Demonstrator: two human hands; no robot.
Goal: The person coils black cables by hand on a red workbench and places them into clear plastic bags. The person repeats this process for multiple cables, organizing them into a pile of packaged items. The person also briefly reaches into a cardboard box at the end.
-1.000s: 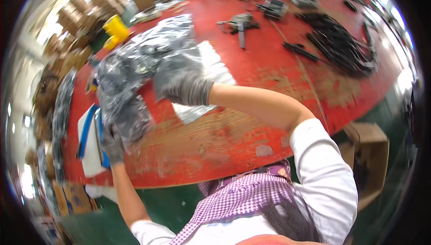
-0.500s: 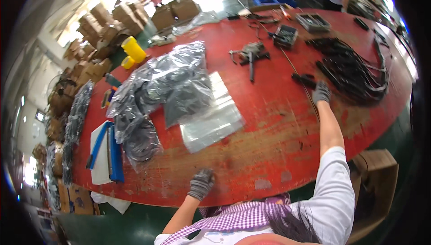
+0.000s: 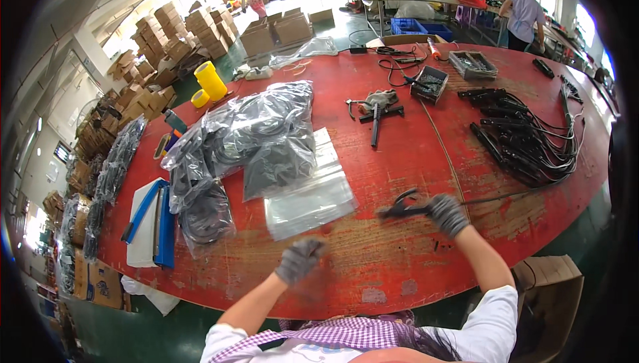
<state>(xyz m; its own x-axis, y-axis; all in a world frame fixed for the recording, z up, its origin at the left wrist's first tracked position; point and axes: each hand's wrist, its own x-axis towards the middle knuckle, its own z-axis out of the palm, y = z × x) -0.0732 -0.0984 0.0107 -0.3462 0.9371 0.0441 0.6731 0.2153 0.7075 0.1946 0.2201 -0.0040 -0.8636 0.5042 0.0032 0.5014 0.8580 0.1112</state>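
My right hand (image 3: pixel 448 215), in a grey striped glove, is closed round one end of a black bar-shaped part with a cable (image 3: pixel 403 207). The part lies low over the middle of the table, and its cable trails off to the right under my hand. Near the front edge, my left hand (image 3: pixel 299 260) wears a matching glove. Its fingers are curled together, a little smeared, and nothing shows in them. Just beyond it lies a stack of clear plastic bags (image 3: pixel 309 193). A heap of similar black parts with cables (image 3: pixel 516 133) spreads across the right side.
The red table (image 3: pixel 393 263) carries bagged black cables (image 3: pixel 266 130), a blue and white bag sealer (image 3: pixel 152 223) and yellow tape rolls (image 3: pixel 211 81). Farther back are a T-shaped black tool (image 3: pixel 376 120) and open boxes of small parts (image 3: pixel 428 85). A cardboard box (image 3: pixel 552 296) stands at lower right.
My right hand has come back toward me from the heap, bringing a black part with its cable. My left hand has shifted slightly forward. The view has tilted up.
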